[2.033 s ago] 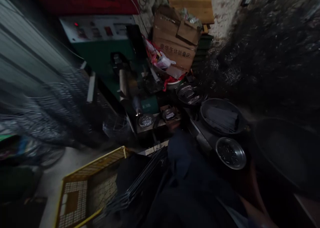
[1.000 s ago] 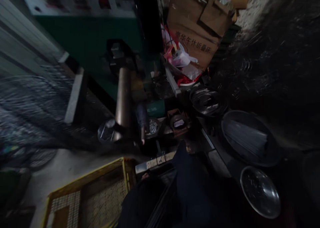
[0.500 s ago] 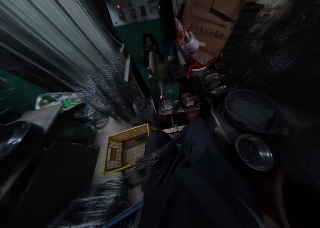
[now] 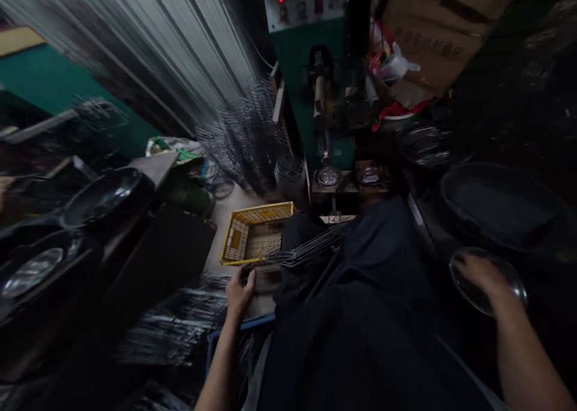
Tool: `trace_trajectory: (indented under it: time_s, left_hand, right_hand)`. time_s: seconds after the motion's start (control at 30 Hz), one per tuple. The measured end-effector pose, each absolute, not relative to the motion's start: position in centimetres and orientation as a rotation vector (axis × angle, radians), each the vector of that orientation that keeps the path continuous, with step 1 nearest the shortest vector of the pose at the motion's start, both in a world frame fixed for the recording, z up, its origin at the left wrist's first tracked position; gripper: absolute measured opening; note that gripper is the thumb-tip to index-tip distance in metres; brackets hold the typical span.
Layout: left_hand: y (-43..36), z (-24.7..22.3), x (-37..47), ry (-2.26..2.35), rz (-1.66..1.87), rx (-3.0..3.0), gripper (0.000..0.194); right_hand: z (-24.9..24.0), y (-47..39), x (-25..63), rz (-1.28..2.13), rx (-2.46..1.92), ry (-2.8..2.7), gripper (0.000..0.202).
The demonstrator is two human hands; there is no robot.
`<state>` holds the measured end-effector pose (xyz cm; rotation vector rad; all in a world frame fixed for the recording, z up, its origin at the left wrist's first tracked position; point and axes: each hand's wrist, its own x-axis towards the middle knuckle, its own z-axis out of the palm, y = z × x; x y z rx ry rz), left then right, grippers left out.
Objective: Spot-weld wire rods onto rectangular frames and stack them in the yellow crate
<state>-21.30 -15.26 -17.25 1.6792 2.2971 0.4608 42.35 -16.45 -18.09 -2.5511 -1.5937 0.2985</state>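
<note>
Before a ridged wall (image 4: 180, 44), the left hand (image 4: 240, 288) gapes by the crate's (image 4: 264, 240) near edge; the right hand (image 4: 482, 271), grip unclear, overlaps the bowl (image 4: 472, 297).

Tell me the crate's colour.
The crate is yellow, as seen in the head view.

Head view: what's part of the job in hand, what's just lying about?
Likely part of the job:
metal bowl, right hand over or inside it, can't tell which
wire bundle, near the left hand
yellow crate, just beyond the left hand

Seemingly just lying about:
cardboard box
white plastic bag, in front of the box
</note>
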Motion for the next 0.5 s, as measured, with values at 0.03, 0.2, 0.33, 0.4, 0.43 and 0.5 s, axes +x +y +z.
trace_trajectory:
  time_s: [0.03,0.2,0.33,0.4,0.43,0.5]
  left_hand:
    - [-14.3,-17.0,-21.1,2.198,0.588,1.744,0.030]
    - [-8.9,-17.2,-17.1,1.621,0.748,2.102,0.038]
    - [-6.5,-18.6,-15.3,1.446,0.637,2.182,0.037]
    - [-6.4,-19.0,-15.5,1.385,0.598,2.172,0.037]
    - [-6.8,-19.1,-15.7,1.380,0.593,2.153,0.038]
    - [-8.0,-19.1,-16.1,1.413,0.608,2.113,0.042]
  right_hand:
    - [-17.7,-14.7,42.1,0.307,-2.529,-1.678,0.028]
    - [-15.6,-8.3,36.9,0.334,-2.192,-1.885,0.033]
    - [-17.5,-8.7,36.5,0.466,-2.400,-1.842,0.028]
    - [-18.6,-10.7,38.1,0.473,-2.516,-1.780,0.025]
    - [-19.0,-11.8,39.1,0.464,-2.562,-1.741,0.024]
    - [-19.4,-13.4,41.4,0.433,-2.645,-1.661,0.027]
